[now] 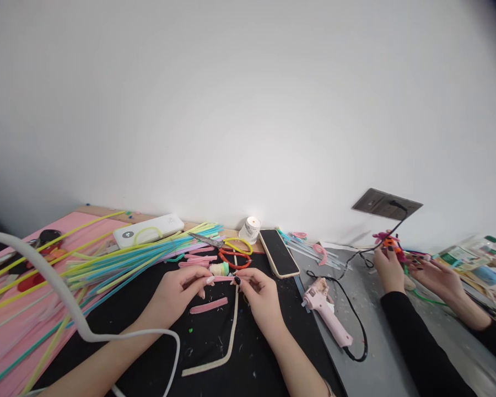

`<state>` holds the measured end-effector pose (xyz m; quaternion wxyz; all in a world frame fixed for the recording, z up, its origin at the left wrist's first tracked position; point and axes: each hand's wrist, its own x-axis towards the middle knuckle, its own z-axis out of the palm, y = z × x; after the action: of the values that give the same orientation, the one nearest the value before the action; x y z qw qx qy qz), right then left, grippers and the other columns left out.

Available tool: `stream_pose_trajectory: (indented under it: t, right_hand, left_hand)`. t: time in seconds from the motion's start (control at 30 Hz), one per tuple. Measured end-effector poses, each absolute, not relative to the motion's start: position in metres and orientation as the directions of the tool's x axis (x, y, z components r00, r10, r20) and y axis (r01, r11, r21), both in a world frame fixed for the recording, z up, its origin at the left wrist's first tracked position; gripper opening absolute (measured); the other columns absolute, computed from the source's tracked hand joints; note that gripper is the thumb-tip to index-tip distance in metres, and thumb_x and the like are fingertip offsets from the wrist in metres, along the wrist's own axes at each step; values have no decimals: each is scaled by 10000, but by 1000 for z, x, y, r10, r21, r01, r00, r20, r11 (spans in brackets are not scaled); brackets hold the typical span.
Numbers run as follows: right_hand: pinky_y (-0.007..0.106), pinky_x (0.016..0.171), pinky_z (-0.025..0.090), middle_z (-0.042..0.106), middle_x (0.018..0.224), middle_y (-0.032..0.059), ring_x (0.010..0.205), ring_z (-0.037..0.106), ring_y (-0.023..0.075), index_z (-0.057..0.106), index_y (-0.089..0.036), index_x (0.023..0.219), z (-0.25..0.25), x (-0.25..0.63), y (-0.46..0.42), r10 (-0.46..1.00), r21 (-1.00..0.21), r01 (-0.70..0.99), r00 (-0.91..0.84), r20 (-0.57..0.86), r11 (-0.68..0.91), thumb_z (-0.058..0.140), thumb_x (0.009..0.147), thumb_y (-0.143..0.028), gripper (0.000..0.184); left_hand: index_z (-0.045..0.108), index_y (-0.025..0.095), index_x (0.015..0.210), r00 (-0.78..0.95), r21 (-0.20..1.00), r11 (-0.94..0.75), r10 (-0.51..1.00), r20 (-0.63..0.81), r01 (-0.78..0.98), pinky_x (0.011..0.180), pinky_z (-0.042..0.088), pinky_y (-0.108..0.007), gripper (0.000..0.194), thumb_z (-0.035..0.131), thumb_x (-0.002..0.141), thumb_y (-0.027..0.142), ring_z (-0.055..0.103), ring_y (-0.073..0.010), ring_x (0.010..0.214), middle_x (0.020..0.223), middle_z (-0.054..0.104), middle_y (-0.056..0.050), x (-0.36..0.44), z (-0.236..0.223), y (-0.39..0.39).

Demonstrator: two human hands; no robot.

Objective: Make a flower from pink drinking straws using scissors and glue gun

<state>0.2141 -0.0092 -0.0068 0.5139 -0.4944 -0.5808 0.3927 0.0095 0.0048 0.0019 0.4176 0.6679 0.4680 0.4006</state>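
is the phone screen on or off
Off, it seems: the phone screen is dark all over, with nothing lit on it.

phone [278, 251] lying screen up, wall socket [368, 200] holding 1 plug [397, 204]

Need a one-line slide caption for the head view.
The left hand and right hand hold a pink strip over a black mat, near scissors, a phone and a glue gun.

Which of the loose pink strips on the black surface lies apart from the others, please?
The single strip nearer the person than the held pink piece; the other loose strips lie bunched beyond the left hand, near the scissors.
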Motion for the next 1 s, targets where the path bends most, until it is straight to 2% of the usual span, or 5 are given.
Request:
stream_pose_trajectory:
  t: [0.17,0.33,0.5,0.67,1.0]
  right_hand:
    - [308,658,534,728,776,44,717,679,199,708,-203,819,-9,215,-8,974,-965,144,25,226,221,657,745,-228,94]
    - [304,654,526,719,758,36,691,664,188,715,-201,841,-9,214,-9,975,-968,118,-7,222,221,670,729,-205,120]
    - [275,645,507,713,752,25,681,646,162,707,-199,880,-7,212,-9,991,-992,-35,-57,119,117,698,728,-242,158]
    - [222,574,456,688,692,-7,551,571,97,707,-190,868,-7,212,-8,997,-991,-131,-74,33,23,715,733,-263,154]
    - [220,581,453,676,683,-9,563,577,95,709,-179,846,-6,212,-8,999,-988,-151,-50,14,6,734,719,-262,153]
  left_hand:
    - [671,156,901,282,979,-128,956,80,157,624,539,-287,214,579,811,327,646,-154,601,758,703,-32,14,-1,5]
    - [703,144,872,313,981,-122,947,69,153,632,550,-294,220,583,807,316,651,-161,614,722,697,-33,14,-1,6]
    - [725,169,897,326,980,-113,944,54,163,713,554,-290,187,603,796,268,683,-193,771,826,735,-45,11,-5,7]
    - [736,194,916,308,955,-180,946,102,236,759,544,-290,191,590,804,246,681,-204,845,894,749,-40,10,-8,8]
    - [743,189,877,300,889,-334,923,240,313,686,547,-260,201,559,819,245,693,-177,743,839,757,-30,11,-7,6]
